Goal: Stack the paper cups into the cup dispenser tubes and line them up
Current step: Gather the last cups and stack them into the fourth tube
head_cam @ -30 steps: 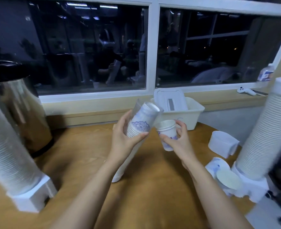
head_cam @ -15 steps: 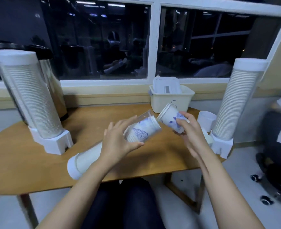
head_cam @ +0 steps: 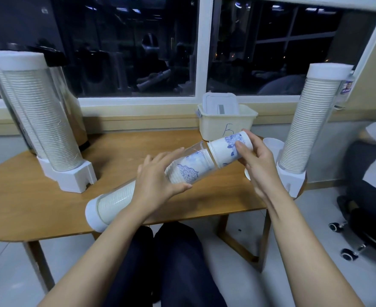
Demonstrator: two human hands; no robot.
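A clear dispenser tube lies tilted over the wooden table, its white capped end at the near left, a stack of white cups inside. My left hand grips the tube around its middle. My right hand holds a white paper cup with a blue pattern, rim pressed against the tube's open upper end. A filled dispenser stands upright on a white base at the left. Another filled dispenser stands at the right.
A cream plastic bin with a lid inside sits at the back by the window. A steel urn stands behind the left dispenser. A loose white cup lies near the right dispenser. A seated person and chair wheels are at the right.
The view pulled back and down. My right hand turned the patterned cup and brought it to the tube's open end, where it now meets the tube; my left hand kept holding the tube.
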